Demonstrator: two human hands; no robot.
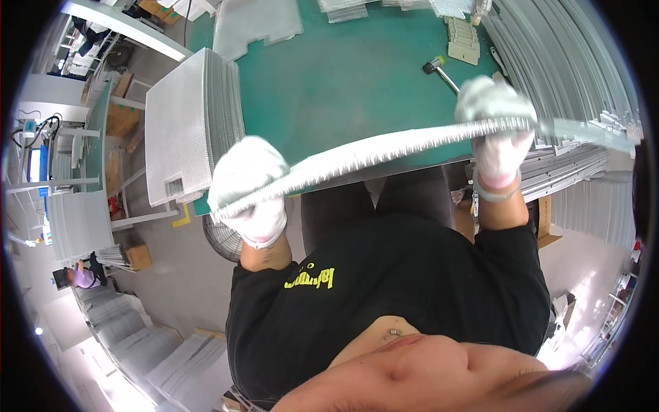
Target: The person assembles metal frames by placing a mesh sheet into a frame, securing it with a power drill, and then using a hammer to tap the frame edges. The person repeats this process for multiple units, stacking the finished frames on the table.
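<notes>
Both of my hands wear white gloves. Between them they hold a thin, pale mesh sheet (374,152), tilted so that its ridged, tooth-like edge faces me and bows slightly. My left hand (250,182) is closed on the sheet's left end, near a stack of similar mesh sheets (177,123). At the right end my right hand (495,110) is closed round it, a little farther from my body. The sheet is above the near edge of the green tabletop (322,82). A blurred, translucent strip (594,132) shows beyond my right hand; I cannot tell what it is.
Past my right hand lies a mallet (443,72), with beige slotted pieces (463,41) behind it. Long metal profiles (563,62) are piled at the right. More mesh sheets (257,26) lie at the far side. A floor fan (223,237) stands below left; another person (86,275) is far left.
</notes>
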